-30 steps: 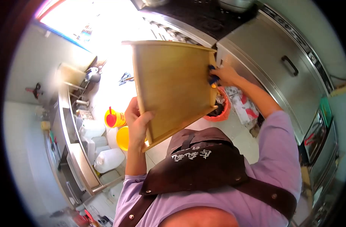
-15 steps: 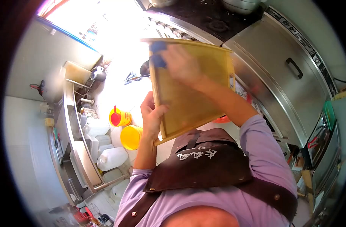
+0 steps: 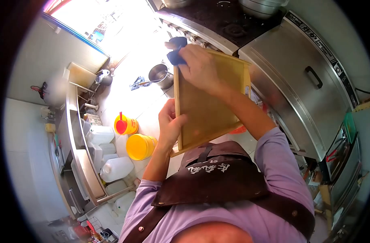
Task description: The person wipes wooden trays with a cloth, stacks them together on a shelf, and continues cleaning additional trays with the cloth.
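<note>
A shallow wooden tray (image 3: 211,109) with a raised rim is held up in front of my body, tilted. My left hand (image 3: 170,123) grips its left rim, the thumb lying over the inside edge. At the tray's upper left corner is my right hand (image 3: 199,67), closed on a dark blue cloth (image 3: 177,50). The cloth wraps around the corner of the rim, and part of it sticks out past the fingers. My right forearm crosses over the tray's face.
Below on the floor stand a yellow bucket (image 3: 140,147), a second yellow bucket with a red handle (image 3: 126,124), a metal pot (image 3: 160,76) and white plastic jugs (image 3: 117,169). A stove (image 3: 225,20) and a steel oven (image 3: 294,81) are at the right; a sink counter (image 3: 77,162) runs along the left.
My right hand and the cloth have moved up to the tray's corner. The tray has shifted slightly right and turned, uncovering the pot on the floor.
</note>
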Motion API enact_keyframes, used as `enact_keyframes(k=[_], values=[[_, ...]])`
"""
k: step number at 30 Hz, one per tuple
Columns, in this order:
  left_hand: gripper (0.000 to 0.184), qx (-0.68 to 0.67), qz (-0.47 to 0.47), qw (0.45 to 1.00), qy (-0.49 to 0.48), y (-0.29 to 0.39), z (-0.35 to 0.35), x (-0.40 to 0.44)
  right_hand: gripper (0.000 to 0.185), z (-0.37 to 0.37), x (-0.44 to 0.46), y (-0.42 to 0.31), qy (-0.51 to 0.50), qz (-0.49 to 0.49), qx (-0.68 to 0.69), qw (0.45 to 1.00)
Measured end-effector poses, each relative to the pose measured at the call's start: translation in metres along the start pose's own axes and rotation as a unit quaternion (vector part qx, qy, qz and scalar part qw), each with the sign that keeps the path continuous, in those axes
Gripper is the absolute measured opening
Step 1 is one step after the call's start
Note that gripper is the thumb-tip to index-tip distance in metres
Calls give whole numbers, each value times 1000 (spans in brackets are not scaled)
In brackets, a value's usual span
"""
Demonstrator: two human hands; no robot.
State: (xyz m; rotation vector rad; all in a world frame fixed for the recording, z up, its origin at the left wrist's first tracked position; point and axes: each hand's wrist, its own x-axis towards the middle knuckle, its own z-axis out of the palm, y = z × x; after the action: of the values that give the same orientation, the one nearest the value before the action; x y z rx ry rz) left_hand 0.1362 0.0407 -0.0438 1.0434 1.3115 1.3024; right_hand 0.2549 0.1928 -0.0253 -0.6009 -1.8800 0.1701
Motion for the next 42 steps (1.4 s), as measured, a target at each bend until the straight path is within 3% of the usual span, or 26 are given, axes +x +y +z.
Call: enact_keyframes(k=[2, 5, 8, 9, 15, 18, 22, 27, 30, 34, 36, 39, 42], values=[[41, -12, -14, 1000, -5, -2, -3, -1, 28, -8, -6, -10, -67, -62, -9, 996], [41, -34, -24, 999, 0, 4, -1, -3, 27, -5, 0, -3, -11, -98, 26, 995], [40, 10, 4, 1000, 2, 7, 1, -4, 28, -15, 27, 0, -43, 219, 97, 970], [40, 25, 10, 1000, 4, 6, 0, -3, 29, -16, 28, 6, -58, 177, 78, 979], [38, 42, 9, 999, 9, 2, -4, -4, 27, -15, 4, 41, -108, 143, -126, 976], [38, 14, 11, 1000, 20, 3, -7, -3, 24, -25, -3, 54, -59, 327, -29, 943], [38, 41, -1, 999, 12, 3, -7, -4, 25, -24, 14, 21, -24, 210, 77, 974], [39, 36, -2, 999, 5, 4, 0, -5, 22, -8, 3, 36, 9, 94, -51, 994], [39, 14, -11, 1000, 10, 9, -11, -1, 23, -17, -13, 51, -38, 269, 1, 963], [38, -1, -18, 1000, 8, 9, -6, -3, 29, -12, -5, 23, 5, 240, 49, 970], [37, 0, -13, 1000, 8, 14, -1, 3, 26, -3, -15, -15, 12, 181, -14, 983], [35, -4, 3, 1000, 24, 13, -4, 2, 29, 14, -50, -15, 24, -17, -167, 986], [37, -1, -24, 999, 30, 25, -10, -3, 33, 4, -55, 27, 37, -16, -171, 984]])
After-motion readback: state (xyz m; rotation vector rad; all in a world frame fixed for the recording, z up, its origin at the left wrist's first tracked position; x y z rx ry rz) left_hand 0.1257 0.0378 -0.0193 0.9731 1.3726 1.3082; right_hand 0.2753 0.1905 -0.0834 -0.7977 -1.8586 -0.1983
